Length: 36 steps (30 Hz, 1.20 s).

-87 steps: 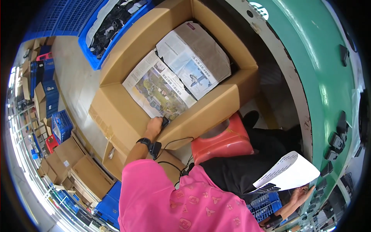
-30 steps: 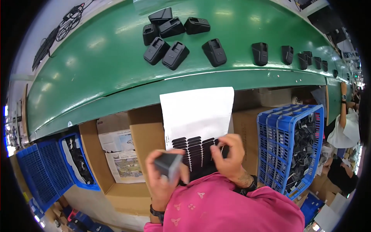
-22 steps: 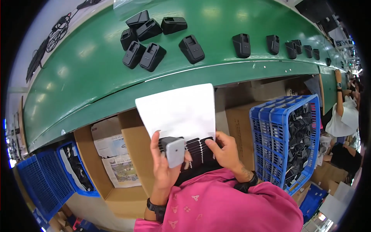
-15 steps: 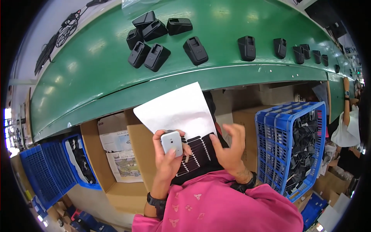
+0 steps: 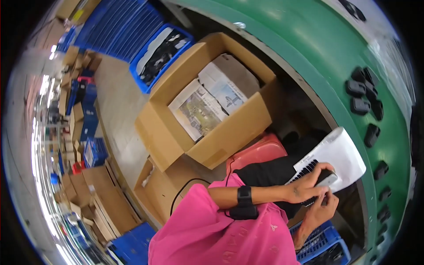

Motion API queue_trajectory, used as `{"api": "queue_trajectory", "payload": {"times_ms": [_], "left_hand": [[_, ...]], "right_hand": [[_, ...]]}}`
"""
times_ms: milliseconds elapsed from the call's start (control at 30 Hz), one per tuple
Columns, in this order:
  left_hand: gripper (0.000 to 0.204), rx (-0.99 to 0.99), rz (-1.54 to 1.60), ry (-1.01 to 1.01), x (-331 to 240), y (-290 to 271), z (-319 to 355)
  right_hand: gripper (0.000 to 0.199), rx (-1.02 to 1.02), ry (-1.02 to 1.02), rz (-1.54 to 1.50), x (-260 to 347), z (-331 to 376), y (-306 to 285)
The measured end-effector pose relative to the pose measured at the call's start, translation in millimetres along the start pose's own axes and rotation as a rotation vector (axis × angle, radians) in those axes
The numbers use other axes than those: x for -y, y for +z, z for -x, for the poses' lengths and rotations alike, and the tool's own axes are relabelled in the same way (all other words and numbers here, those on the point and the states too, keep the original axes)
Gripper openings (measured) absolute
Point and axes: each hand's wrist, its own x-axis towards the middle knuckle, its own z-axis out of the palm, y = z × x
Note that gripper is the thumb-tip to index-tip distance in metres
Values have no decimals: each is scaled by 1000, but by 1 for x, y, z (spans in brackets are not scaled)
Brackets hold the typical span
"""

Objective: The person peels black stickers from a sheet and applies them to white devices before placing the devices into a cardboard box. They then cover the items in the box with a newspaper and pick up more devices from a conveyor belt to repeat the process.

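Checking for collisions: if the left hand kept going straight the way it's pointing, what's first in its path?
Probably the white sheet just beyond the left hand; after it the green conveyor, though depth is unclear.

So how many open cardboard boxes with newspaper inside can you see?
1. The box sits on the floor left of the green belt, newspaper lying inside. Other cardboard boxes further off may hold some, but that's hidden.

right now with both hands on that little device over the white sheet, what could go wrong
The left hand pinches the small grey device only at its end, with the right hand just beneath; it might slip. The white sheet rests loosely on the lap, overhanging, so it may slide off. The head is turned toward the cardboard box, leaving the hands at the view's edge, so handling may be less sure.
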Motion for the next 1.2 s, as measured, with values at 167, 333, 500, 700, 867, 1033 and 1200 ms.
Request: {"api": "queue_trajectory", "payload": {"times_ms": [167, 333, 500, 700, 867, 1033, 1200], "left_hand": [[62, -41, -19, 145, -2, -4, 3], [53, -127, -29, 6, 1, -23, 3], [49, -77, 161, -226, -32, -47, 1], [45, 122, 99, -421, -84, -33, -5], [43, 186, 34, -455, -87, -31, -2], [41, 232, -104, -363, -93, -29, -5], [41, 214, -135, -327, -89, -27, -3]], "right_hand": [[13, 23, 41, -125, 3, 1, 6], [3, 69, 114, -507, 15, -1, 15], [6, 113, 295, -937, 47, -15, -18], [16, 317, 430, -1191, 86, -33, -41], [7, 336, 394, -1274, 83, -33, -42], [6, 337, 382, -1166, 82, -35, -43], [7, 269, 378, -1165, 81, -34, -39]]}}
